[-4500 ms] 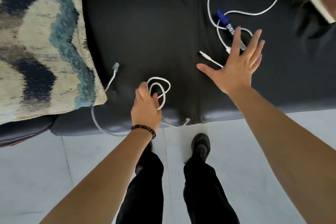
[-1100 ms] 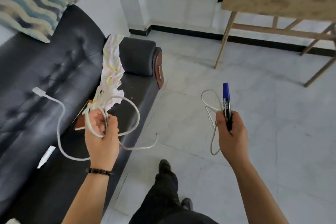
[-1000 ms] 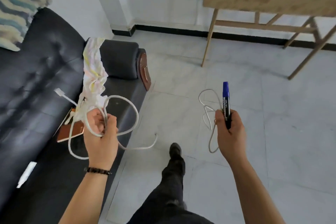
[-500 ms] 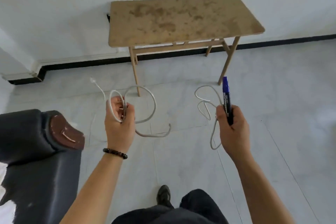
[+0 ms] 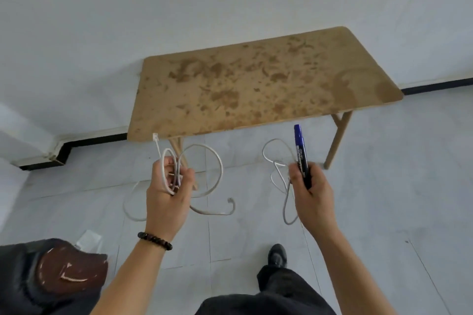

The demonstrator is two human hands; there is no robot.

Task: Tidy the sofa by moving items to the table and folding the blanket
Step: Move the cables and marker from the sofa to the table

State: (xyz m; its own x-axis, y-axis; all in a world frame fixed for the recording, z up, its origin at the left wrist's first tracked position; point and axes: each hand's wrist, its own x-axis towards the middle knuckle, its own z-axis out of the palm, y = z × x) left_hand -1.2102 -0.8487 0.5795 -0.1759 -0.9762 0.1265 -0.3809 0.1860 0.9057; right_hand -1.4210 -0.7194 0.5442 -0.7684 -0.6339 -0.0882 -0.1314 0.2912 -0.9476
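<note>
A stained wooden table (image 5: 256, 84) stands ahead against the white wall. My left hand (image 5: 167, 194) grips a coiled white cable (image 5: 217, 161) whose loops hang below and beside the fist. My right hand (image 5: 311, 194) holds an upright blue marker (image 5: 300, 151) together with a second, thinner white cable (image 5: 277, 161) that dangles to its left. Both hands are raised in front of the table's near edge, over the floor. Only the sofa's dark armrest (image 5: 51, 276) shows at the bottom left; the blanket is out of view.
Pale floor tiles (image 5: 384, 212) lie between me and the table. A white wall with a black skirting strip (image 5: 435, 83) runs behind it. My dark trousers and one shoe (image 5: 276, 256) are at the bottom. A small white scrap (image 5: 88, 238) lies on the floor by the armrest.
I have turned from the sofa toward the table and come closer; the table now looms larger. Both hands keep their hold on the cables and the marker.
</note>
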